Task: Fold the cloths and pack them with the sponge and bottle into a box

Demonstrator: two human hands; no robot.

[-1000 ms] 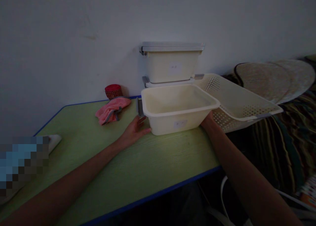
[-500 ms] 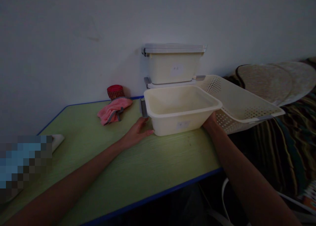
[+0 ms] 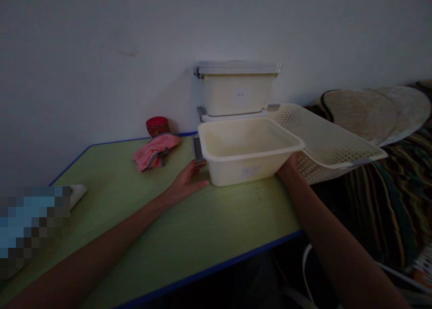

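A cream plastic bin (image 3: 246,167) with a small label on its front stands on the green table (image 3: 189,241), its open top facing up. By the bin's lower left corner is my left hand (image 3: 185,181), open, thumb and fingers apart, fingertips close to the bin's side. At the opposite side, my right hand (image 3: 288,167) lies against the bin; its fingers are hidden behind the bin, so their grip does not show. Directly behind stands a similar lidded bin (image 3: 222,93), raised on another box whose pale lid edge (image 3: 236,116) shows.
A white perforated basket (image 3: 330,142) is tilted at the table's right edge. Left of the bins lie a pink cloth (image 3: 157,151) and a red round container (image 3: 157,126). A blurred-out object (image 3: 33,223) is at far left. Striped fabric (image 3: 388,210) and a beige cushion (image 3: 378,111) are at right.
My left thumb has drawn slightly back from the bin's corner. The bin and my right hand are almost unmoved.
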